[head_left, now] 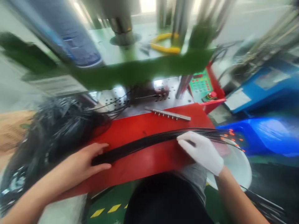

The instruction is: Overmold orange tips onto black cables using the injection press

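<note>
A bundle of thin black cables [149, 141] lies across the red work surface [144, 165], its orange-tipped ends fanning out at the right. My bare left hand [81, 165] is at the bundle's left end, thumb and fingers on either side of the black strands. My right hand [201, 151], in a white glove, rests on the bundle near its right part with fingers curled over the strands. A metal bar [168, 114] with small pins lies on the red surface beyond the bundle.
A large tangled heap of black cables [53, 133] fills the left. A green press machine [140, 68] with a keypad panel [201, 84] stands behind. A white bowl [235, 165] and blue bins [263, 133] sit at right. Yellow pliers [164, 46] lie on the machine.
</note>
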Tool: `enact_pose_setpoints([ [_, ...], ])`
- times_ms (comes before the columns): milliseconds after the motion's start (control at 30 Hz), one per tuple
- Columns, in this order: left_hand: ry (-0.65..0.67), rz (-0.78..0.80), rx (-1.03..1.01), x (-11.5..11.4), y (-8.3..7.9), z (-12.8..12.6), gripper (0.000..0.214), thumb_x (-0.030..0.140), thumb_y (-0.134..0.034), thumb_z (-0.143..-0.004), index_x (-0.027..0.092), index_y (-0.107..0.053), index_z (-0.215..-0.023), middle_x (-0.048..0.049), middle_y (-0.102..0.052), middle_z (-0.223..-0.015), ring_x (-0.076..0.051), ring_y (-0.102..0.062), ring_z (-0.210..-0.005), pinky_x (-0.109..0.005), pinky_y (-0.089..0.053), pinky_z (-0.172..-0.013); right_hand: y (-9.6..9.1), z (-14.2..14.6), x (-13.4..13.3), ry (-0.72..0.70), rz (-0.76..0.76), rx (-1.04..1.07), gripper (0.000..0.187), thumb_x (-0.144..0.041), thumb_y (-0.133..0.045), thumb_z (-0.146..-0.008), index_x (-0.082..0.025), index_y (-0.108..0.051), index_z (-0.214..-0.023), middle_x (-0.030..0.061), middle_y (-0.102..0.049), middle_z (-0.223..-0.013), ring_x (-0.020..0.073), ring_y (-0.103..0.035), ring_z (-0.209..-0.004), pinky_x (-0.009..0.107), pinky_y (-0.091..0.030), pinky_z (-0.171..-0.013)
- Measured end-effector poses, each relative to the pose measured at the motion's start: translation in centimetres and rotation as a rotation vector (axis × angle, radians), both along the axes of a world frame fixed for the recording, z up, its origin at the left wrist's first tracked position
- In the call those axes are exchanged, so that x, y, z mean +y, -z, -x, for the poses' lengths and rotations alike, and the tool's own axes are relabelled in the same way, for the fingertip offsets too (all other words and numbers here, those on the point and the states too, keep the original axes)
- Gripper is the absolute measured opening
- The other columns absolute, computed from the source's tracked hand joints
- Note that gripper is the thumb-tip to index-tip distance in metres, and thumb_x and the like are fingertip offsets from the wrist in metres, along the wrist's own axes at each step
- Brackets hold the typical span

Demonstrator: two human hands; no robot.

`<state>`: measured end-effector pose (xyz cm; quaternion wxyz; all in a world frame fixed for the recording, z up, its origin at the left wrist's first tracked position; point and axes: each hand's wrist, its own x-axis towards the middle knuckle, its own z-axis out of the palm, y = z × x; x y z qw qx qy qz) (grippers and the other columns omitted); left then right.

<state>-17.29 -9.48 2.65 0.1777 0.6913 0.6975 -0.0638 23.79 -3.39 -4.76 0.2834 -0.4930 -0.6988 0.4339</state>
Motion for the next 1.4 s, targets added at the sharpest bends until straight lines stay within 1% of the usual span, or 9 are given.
enact_pose_setpoints([
  [67, 0.004, 0.106, 0.005, -0.7, 0.4, -1.0, 0.066, 0.061, -0.065, -0.072, 0.021, -0.053, -0.124, -0.0083, -0.059, -0.12, -0.026, -0.058, -0.103, -0.031, -0.043, -0.088, 0.5, -0.3, 0.1, 0.033, -0.007, -0.036, 0.02, -0.036, -0.053, -0.089, -0.022, -0.067, -0.087, 0.0026, -0.067, -0.093, 0.0168, -0.06, -0.085, 0.03, -0.044, -0.081],
  [200, -0.049, 0.294, -0.111, 0.7, 0.6, -2.3, 0.035, 0.052, -0.058, -0.081, 0.021, -0.056, -0.096, 0.0008, -0.055, -0.074, -0.016, -0.052, -0.065, -0.025, -0.039, -0.062, 0.8, 0.7, -0.9, -0.051, 0.022, -0.016, 0.023, -0.036, -0.051, -0.091, -0.022, -0.065, -0.08, 0.0013, -0.065, -0.082, 0.0153, -0.057, -0.076, 0.03, -0.043, -0.073],
  [467, -0.127, 0.448, -0.414, 3.1, -0.9, -1.6, 0.033, 0.049, -0.059, -0.082, 0.017, -0.053, -0.087, 0.0013, -0.05, -0.075, -0.014, -0.046, -0.07, -0.023, -0.037, -0.065, 0.2, 3.4, -2.0, -0.176, -0.002, 0.048, 0.017, -0.02, -0.051, -0.089, -0.022, -0.059, -0.074, -0.0034, -0.061, -0.075, 0.0111, -0.052, -0.07, 0.027, -0.04, -0.069],
  [700, -0.181, 0.553, -0.714, 6.5, -0.4, -5.5, 0.035, 0.048, -0.062, -0.081, 0.013, -0.058, -0.083, 0.0007, -0.054, -0.068, -0.01, -0.046, -0.057, -0.021, -0.036, -0.056, -0.8, 5.9, -2.8, -0.321, 0.054, 0.113, 0.019, -0.022, -0.054, -0.086, -0.02, -0.058, -0.068, -0.0026, -0.059, -0.069, 0.0109, -0.05, -0.067, 0.026, -0.038, -0.065],
  [833, -0.207, 0.641, -0.883, 7.5, -0.1, -6.8, 0.032, 0.043, -0.063, -0.082, 0.012, -0.055, -0.086, -0.0032, -0.062, -0.068, -0.007, -0.044, -0.046, -0.02, -0.032, -0.046, -1.4, 7.4, -3.2, -0.326, 0.428, 0.341, 0.019, -0.034, -0.056, -0.085, -0.018, -0.066, -0.08, 0.0026, -0.066, -0.082, 0.0139, -0.059, -0.076, 0.027, -0.045, -0.072],
  [933, -0.222, 0.659, -0.906, 7.5, -0.7, -7.2, 0.031, 0.04, -0.065, -0.081, 0.012, -0.054, -0.09, -0.004, -0.064, -0.065, -0.008, -0.046, -0.043, -0.019, -0.031, -0.043, -1.7, 9.0, -2.9, -0.267, 0.855, 0.662, 0.041, -0.046, -0.063, -0.08, -0.014, -0.062, -0.106, 0.009, -0.067, -0.094, 0.0178, -0.065, -0.082, 0.034, -0.051, -0.079],
  [1000, -0.208, 0.689, -0.922, 7.1, -1.2, -7.4, 0.03, 0.04, -0.063, -0.083, 0.012, -0.053, -0.089, -0.0051, -0.065, -0.065, -0.009, -0.049, -0.043, -0.02, -0.033, -0.043, -1.7, 10.1, -2.4, -0.182, 0.965, 0.814, 0.054, -0.05, -0.069, -0.074, -0.011, -0.059, -0.11, 0.0122, -0.067, -0.099, 0.019, -0.066, -0.079, 0.036, -0.053, -0.078],
  [1200, -0.153, 0.61, -0.981, 6.4, -2.1, -8.6, 0.027, 0.039, -0.057, -0.088, 0.012, -0.05, -0.09, -0.0111, -0.069, -0.084, -0.011, -0.058, -0.056, -0.023, -0.044, -0.053, -2.2, 11.5, -0.9, 0.119, 0.695, 0.885, 0.044, -0.043, -0.069, -0.076, -0.012, -0.065, -0.108, 0.0071, -0.069, -0.081, 0.0166, -0.064, -0.075, 0.033, -0.051, -0.079],
  [1400, -0.098, 0.581, -0.858, 7.3, -1.6, -9.9, 0.027, 0.037, -0.061, -0.085, 0.011, -0.058, -0.094, -0.0087, -0.068, -0.082, -0.013, -0.06, -0.062, -0.025, -0.049, -0.059, -2.6, 11.1, -0.2, 0.061, 0.727, 0.804, 0.041, -0.045, -0.068, -0.075, -0.008, -0.068, -0.091, 0.0083, -0.068, -0.071, 0.0147, -0.061, -0.065, 0.029, -0.049, -0.069],
])
